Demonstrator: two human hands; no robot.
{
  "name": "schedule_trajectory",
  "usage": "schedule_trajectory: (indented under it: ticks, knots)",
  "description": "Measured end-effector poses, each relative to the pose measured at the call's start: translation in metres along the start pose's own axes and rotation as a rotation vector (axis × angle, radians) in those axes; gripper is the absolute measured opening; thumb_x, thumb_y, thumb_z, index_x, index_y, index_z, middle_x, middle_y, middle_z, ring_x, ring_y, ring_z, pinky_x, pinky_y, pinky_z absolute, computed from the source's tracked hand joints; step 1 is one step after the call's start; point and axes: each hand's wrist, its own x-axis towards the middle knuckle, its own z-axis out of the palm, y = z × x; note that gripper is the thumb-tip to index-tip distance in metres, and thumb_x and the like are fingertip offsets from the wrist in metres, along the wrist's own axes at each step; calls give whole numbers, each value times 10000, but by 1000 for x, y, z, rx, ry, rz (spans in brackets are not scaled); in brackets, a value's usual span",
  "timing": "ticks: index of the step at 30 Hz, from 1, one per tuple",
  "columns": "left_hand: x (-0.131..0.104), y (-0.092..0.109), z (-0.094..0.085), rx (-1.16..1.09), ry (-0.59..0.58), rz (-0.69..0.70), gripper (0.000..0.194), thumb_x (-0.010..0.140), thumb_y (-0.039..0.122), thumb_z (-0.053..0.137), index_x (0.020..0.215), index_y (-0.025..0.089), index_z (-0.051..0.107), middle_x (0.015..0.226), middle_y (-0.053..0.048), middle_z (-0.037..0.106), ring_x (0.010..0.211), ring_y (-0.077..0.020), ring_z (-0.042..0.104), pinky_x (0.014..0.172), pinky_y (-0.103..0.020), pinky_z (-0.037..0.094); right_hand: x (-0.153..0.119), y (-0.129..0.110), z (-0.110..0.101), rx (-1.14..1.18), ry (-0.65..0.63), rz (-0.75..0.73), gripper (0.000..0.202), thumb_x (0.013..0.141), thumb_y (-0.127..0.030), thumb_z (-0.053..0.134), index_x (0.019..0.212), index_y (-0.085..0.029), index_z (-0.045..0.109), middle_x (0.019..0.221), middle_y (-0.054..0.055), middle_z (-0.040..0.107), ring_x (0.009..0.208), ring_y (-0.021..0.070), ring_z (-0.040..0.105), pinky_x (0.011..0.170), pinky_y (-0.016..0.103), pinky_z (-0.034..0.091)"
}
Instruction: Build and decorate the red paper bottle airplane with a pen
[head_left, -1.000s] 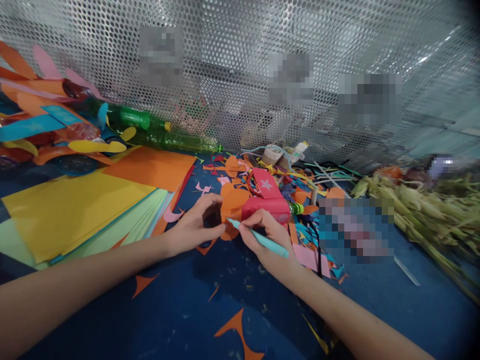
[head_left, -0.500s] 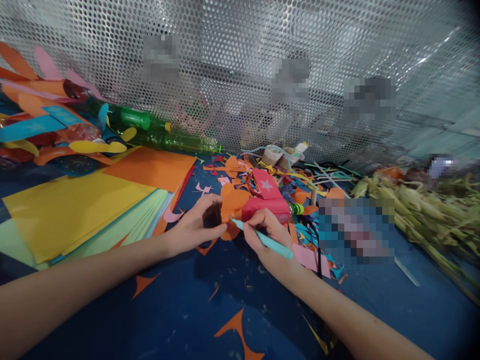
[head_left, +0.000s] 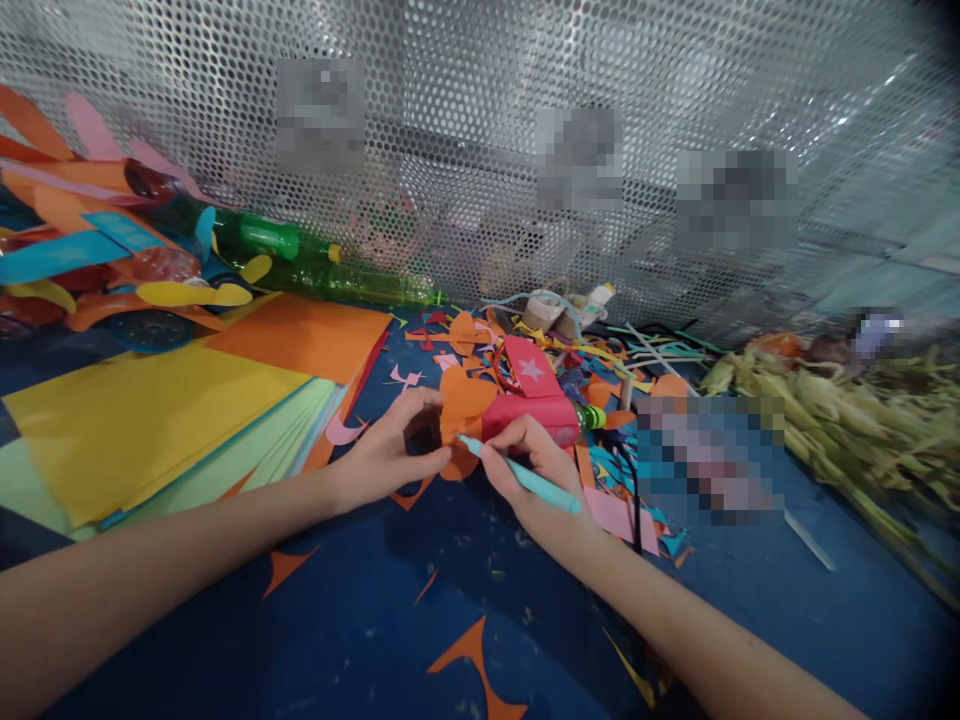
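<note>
My left hand (head_left: 382,455) pinches the left edge of an orange paper cutout (head_left: 469,395) with rounded petal-like lobes. A light-blue marker pen (head_left: 541,486) sits between the fingers of my right hand (head_left: 544,465), its tip at the cutout's lower part. Whether the tip touches the paper I cannot tell. Just behind my right hand lies a red paper-covered bottle (head_left: 517,412) with a green neck. A red flap (head_left: 531,368) bearing a pale star stands above it.
Coloured paper sheets (head_left: 157,410) are stacked at left, below paper-trimmed bottle models (head_left: 161,265). Green bottles (head_left: 330,278) lie against the perforated metal panel (head_left: 465,100). Paper scraps (head_left: 450,335) cover the middle back. Dried husks (head_left: 840,410) lie at right; orange offcuts (head_left: 480,660) lie in front.
The marker tip has shifted slightly left and my right hand moved a little with it. My left hand and the orange cutout stay almost in place.
</note>
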Motion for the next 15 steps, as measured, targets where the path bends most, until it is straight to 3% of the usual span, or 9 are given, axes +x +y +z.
schedule_trajectory:
  ticks: [15]
  knots:
    - [1,3,0,9,-5,16,398,800,257,602,1172,223,465,1137,-79,529,1055,-240,524,919,-447,450,2,1,0,-44,5,-14,176,827,-234,579,722,-218,438,627,-44,421,533,105,380,466,230,277]
